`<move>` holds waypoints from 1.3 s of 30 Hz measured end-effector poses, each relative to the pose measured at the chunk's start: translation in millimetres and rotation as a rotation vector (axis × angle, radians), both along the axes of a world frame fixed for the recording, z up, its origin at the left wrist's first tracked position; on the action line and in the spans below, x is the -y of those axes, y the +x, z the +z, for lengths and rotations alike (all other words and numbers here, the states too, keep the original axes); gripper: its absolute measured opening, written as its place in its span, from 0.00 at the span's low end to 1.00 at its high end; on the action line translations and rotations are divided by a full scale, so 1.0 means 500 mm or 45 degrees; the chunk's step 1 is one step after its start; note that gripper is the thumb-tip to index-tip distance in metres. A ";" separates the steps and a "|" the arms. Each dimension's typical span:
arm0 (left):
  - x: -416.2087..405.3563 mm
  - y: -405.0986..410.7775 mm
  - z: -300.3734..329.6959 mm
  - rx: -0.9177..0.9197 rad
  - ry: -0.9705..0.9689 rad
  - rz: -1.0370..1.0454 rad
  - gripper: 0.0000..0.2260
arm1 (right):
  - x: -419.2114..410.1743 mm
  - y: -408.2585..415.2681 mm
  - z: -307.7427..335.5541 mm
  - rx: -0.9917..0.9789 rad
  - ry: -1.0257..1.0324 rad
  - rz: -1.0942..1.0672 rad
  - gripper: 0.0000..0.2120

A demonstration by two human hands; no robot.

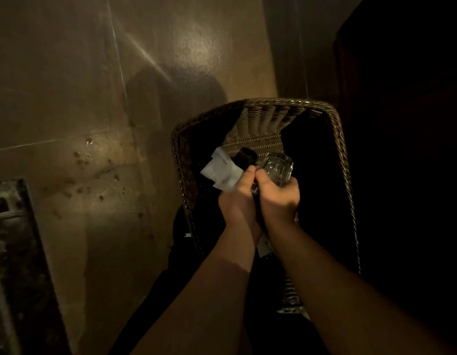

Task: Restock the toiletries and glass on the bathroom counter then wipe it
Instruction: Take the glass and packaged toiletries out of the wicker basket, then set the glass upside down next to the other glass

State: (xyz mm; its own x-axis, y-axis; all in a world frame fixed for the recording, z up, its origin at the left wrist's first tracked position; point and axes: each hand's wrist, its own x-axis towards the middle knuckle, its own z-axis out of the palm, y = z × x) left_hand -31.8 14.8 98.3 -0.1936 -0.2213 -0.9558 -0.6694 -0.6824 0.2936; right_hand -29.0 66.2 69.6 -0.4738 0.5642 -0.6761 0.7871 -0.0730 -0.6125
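Note:
Both my hands are down inside a brown wicker basket [258,105] that stands on the floor. My left hand [237,201] grips a dark bottle [245,158] with a black cap, together with white paper or small white packets [221,171]. My right hand [280,198] is curled round a clear drinking glass [277,169], held on its side with the mouth pointing away from me. The two hands touch each other at the thumbs. The basket's bottom is mostly in deep shadow.
A tan tiled floor [94,124] with dark wet spots lies to the left of the basket. At the far left edge is a dark mottled slab, perhaps a stone counter edge [14,252]. Dark furniture or a wall [401,124] fills the right side.

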 end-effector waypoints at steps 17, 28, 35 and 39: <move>0.074 0.116 0.760 -0.242 -0.301 -1.046 0.11 | -0.143 0.160 0.774 0.040 -0.627 0.144 0.40; 0.023 0.130 1.190 -0.672 -0.048 -1.611 0.06 | -0.206 0.326 1.276 -0.379 -0.137 0.102 0.19; 0.024 0.206 1.281 -0.729 0.373 -2.047 0.11 | -0.113 0.563 1.362 -0.402 0.031 -0.441 0.22; -0.004 0.269 1.303 -0.766 0.417 -2.273 0.10 | -0.072 0.690 1.368 -0.397 0.097 -0.628 0.20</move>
